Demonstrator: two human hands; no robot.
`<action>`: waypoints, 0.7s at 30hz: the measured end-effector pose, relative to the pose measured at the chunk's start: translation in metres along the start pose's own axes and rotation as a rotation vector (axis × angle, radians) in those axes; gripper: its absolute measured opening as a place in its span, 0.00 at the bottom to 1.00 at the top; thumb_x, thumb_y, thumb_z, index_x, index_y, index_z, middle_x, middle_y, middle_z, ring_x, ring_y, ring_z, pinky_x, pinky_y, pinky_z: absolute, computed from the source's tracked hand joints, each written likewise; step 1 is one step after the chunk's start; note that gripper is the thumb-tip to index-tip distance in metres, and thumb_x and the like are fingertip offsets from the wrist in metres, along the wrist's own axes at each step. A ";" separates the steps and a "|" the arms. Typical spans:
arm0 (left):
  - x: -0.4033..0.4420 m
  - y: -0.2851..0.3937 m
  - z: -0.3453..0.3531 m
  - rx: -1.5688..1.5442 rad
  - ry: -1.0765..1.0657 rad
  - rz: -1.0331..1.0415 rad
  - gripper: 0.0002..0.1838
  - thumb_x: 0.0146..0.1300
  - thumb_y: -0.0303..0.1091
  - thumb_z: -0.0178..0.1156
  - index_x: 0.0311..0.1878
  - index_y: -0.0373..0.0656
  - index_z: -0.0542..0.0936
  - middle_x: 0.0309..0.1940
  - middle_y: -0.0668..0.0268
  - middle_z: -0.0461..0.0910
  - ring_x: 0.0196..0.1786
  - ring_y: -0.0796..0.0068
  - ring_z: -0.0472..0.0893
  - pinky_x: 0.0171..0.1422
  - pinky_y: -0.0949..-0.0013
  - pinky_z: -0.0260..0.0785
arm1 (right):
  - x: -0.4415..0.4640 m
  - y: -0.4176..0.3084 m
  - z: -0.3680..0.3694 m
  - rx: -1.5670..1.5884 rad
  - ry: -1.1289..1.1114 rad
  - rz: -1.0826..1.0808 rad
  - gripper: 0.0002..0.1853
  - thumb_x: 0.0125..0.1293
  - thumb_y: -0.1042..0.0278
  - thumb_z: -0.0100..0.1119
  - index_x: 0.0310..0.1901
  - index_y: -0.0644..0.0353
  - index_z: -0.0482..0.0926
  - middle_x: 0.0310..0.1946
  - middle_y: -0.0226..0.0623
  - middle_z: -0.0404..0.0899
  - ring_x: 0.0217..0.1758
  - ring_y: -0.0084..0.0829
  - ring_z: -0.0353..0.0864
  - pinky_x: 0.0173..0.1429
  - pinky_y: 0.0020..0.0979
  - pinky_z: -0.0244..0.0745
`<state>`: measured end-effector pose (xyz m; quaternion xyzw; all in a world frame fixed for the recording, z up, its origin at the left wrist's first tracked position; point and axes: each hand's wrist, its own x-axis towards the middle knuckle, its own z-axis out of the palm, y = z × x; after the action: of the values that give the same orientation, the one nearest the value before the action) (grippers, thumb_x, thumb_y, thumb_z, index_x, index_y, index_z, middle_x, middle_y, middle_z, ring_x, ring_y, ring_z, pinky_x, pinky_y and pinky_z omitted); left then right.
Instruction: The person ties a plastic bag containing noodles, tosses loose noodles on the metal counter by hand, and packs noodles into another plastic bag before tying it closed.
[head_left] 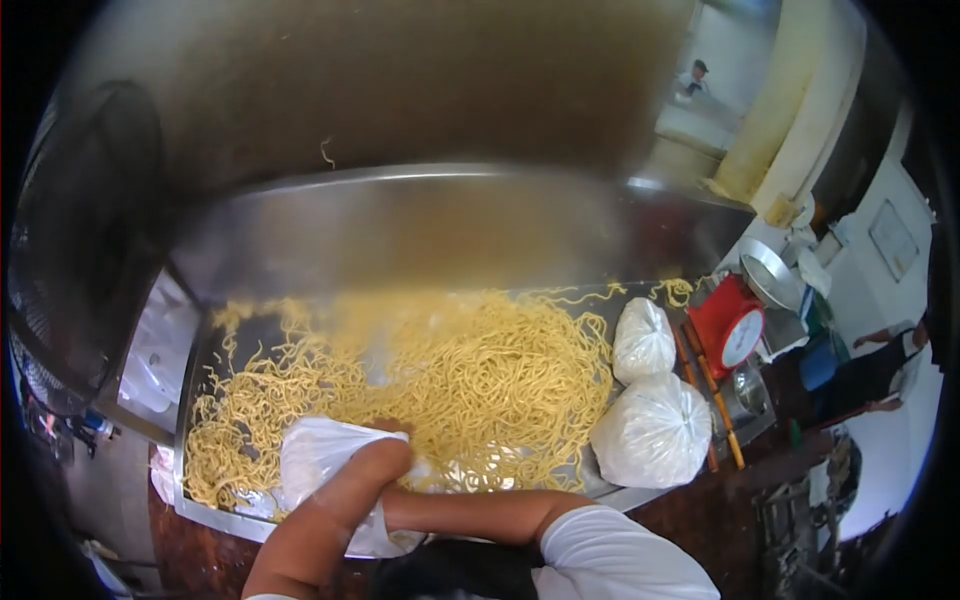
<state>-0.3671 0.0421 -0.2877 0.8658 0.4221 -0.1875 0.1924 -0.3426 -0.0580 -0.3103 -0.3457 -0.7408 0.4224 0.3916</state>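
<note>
A white plastic bag (315,455) hangs at the front edge of a metal tray (225,517), in front of the yellow noodles (500,375). My left hand (388,450) is at the upper right corner of the bag, its fingers closed on the rim beside the noodles. My right forearm crosses leftward beneath my left one. My right hand (390,508) goes in behind the left forearm against the lower part of the bag, and its fingers are hidden. What the bag contains is not visible.
Two filled, tied bags (652,430) stand at the tray's right end. Beside them lie wooden sticks (712,395) and a red scale (728,325) with a metal pan. A large fan (85,250) stands at left. Two other people (885,370) are at the right and in the background.
</note>
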 end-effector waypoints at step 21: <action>-0.154 -0.032 -0.048 -1.609 0.646 0.020 0.14 0.42 0.19 0.60 0.34 0.42 0.73 0.29 0.63 0.77 0.22 0.71 0.77 0.23 0.72 0.71 | -0.009 0.028 -0.258 -1.212 0.828 -0.070 0.06 0.57 0.65 0.68 0.28 0.54 0.82 0.24 0.38 0.82 0.28 0.38 0.80 0.36 0.38 0.73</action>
<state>-0.4730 -0.0172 -0.1773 0.4812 0.4529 0.4250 0.6187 -0.1086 0.0368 -0.2510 -0.6089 -0.6464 -0.2392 0.3926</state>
